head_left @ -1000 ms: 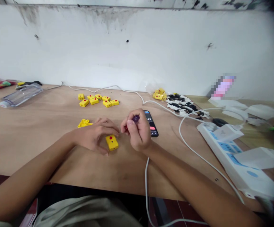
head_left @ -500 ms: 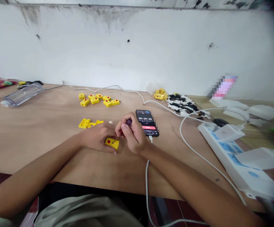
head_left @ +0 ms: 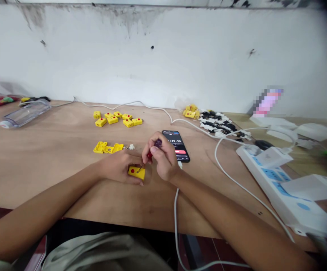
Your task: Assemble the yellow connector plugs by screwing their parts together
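Observation:
On the wooden table, my left hand (head_left: 120, 167) grips a small yellow box with a red button (head_left: 140, 174) between thumb and fingers. My right hand (head_left: 163, 158) is closed around a screwdriver (head_left: 149, 154) with a red and purple handle. Its thin shaft slants down to the left, and the tip meets a dark hole in the top of the yellow box. Just beyond my left hand lie open yellow case pieces (head_left: 100, 147) and a small white part (head_left: 131, 146). Farther back stand several more yellow boxes with red buttons (head_left: 113, 119).
A phone showing a timer (head_left: 181, 145) lies behind my right hand, plugged into a white cable (head_left: 175, 210). A power strip (head_left: 290, 195) is on the right. Black and white parts (head_left: 216, 124) and bagged yellow pieces (head_left: 190, 111) lie at the back; a clear bottle (head_left: 28, 113) is left.
Both hands, with the yellow box and screwdriver, have shifted slightly to the right. The small white part behind the left hand shows more fully now.

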Demonstrator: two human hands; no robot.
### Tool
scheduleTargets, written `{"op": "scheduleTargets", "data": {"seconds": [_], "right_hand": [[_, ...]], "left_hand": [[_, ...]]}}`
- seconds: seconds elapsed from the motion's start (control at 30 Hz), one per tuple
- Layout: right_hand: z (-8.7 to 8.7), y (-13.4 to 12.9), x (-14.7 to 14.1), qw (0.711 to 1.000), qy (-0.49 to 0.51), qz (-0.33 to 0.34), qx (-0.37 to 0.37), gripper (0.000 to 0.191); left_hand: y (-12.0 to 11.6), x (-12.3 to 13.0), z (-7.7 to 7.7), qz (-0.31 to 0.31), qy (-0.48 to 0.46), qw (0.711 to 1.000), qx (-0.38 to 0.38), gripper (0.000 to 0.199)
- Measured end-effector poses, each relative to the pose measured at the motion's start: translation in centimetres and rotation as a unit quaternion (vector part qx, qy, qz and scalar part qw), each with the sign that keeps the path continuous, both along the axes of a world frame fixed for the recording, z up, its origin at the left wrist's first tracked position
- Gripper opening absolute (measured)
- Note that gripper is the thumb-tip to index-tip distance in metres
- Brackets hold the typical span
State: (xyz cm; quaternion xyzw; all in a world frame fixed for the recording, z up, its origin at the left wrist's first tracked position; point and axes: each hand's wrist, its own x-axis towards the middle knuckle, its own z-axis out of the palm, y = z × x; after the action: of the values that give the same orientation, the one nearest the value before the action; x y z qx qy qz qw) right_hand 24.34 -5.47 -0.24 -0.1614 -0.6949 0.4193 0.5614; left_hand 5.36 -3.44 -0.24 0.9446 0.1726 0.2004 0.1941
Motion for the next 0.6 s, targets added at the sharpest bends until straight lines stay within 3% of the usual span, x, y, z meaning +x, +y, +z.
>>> {"op": "scheduleTargets", "data": {"seconds": [0.37,0.6], "right_hand": [[0.3,-0.2,-0.4,0.996,-0.079,-0.049,0.003,0.012],[1.0,-0.5,-0.7,0.995,-0.083,-0.061,-0.017,0.023]], "left_hand": [[0.1,0.0,-0.5,0.027,-0.006,1.000,0.006,0.037],[0.1,-0.1,-0.7,0.034,-0.013,0.999,0.003,0.037]]}}
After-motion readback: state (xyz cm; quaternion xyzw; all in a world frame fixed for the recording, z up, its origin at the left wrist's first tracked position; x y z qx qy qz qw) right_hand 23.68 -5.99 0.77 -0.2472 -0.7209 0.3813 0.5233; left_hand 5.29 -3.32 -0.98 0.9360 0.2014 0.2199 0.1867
